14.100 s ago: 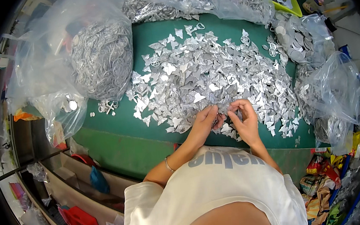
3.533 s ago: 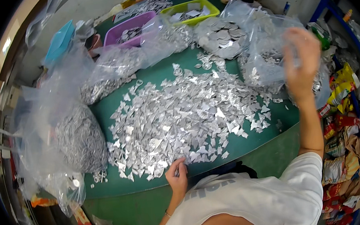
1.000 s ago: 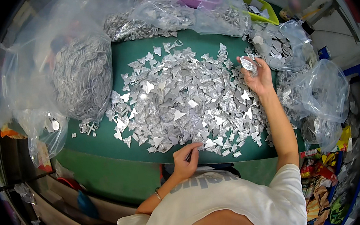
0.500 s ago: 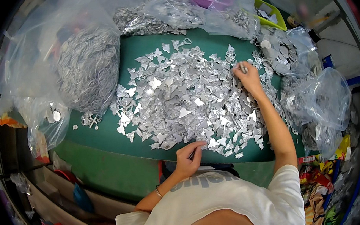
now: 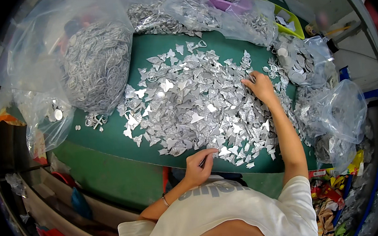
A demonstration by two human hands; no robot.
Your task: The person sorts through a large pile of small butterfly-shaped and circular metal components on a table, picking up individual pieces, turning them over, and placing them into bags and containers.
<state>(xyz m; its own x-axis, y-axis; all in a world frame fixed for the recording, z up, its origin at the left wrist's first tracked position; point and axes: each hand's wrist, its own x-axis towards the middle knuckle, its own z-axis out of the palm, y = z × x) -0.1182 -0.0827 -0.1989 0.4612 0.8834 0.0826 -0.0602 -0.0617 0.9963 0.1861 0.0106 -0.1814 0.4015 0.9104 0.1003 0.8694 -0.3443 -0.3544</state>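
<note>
Right hand is now palm-down with its fingertips at the far right part of the silver metal pieces, where one second earlier it holds a shiny piece up; its grip is partly hidden, and I cannot tell whether it encloses anything. Left hand lies curled at the near edge, fingertip touching the pieces; contents of that grip cannot be told. Pieces lie heaped on the green table, between a clear bag of rings and other clear bags.
</note>
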